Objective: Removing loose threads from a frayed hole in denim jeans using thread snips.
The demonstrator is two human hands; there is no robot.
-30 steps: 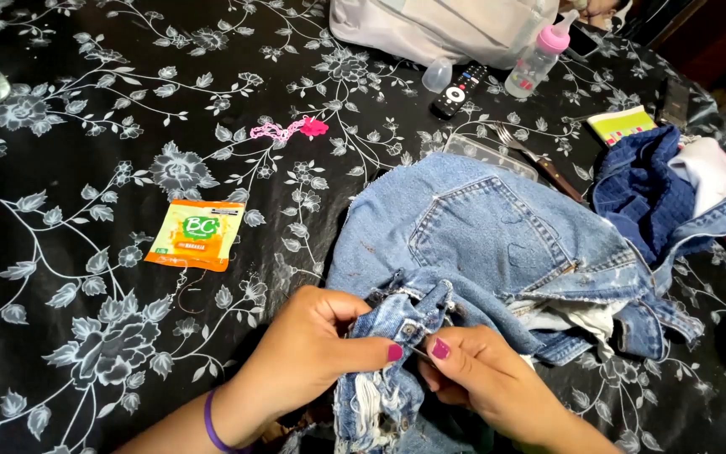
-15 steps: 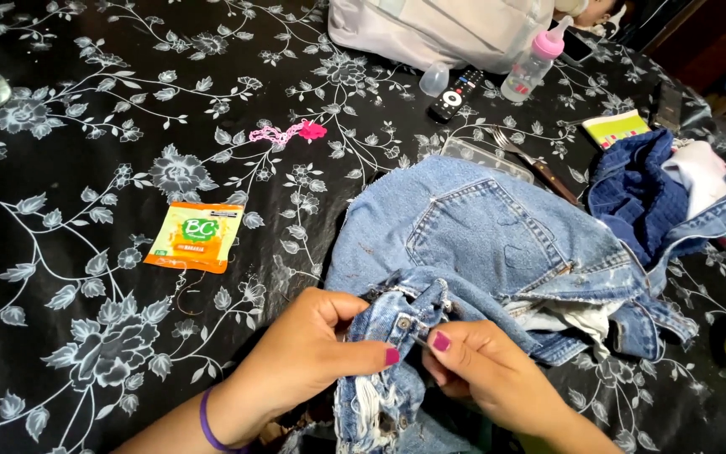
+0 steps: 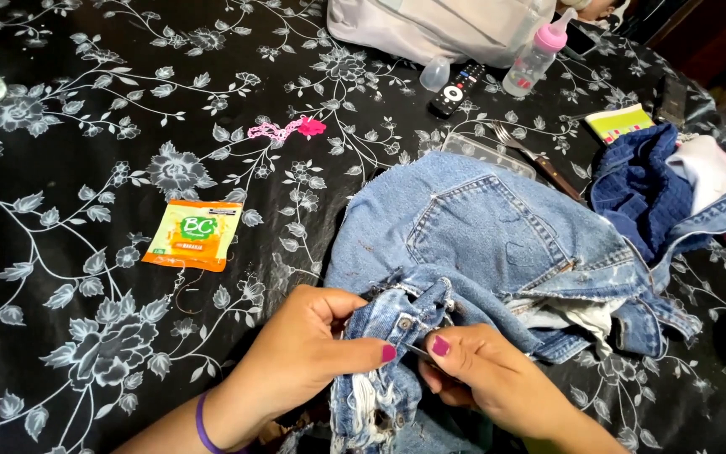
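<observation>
An orange-and-green snack sachet (image 3: 192, 234) lies left of centre on the black floral-clothed surface (image 3: 69, 126). At the near edge, the left hand (image 3: 308, 357) pinches the frayed light-blue denim jeans (image 3: 481, 244); the right hand (image 3: 485, 378) also has its fingers closed on their waistband.

- The light is soft and even, bright enough to show all colours clearly.
- Shadows are weak; a faint one lies under the hands (image 3: 397, 370) on the dark surface (image 3: 69, 277).
- The glossy cloth gives a pale glare at the top right.
- The centre is sharp.
- Edges look slightly stretched and softer.
</observation>
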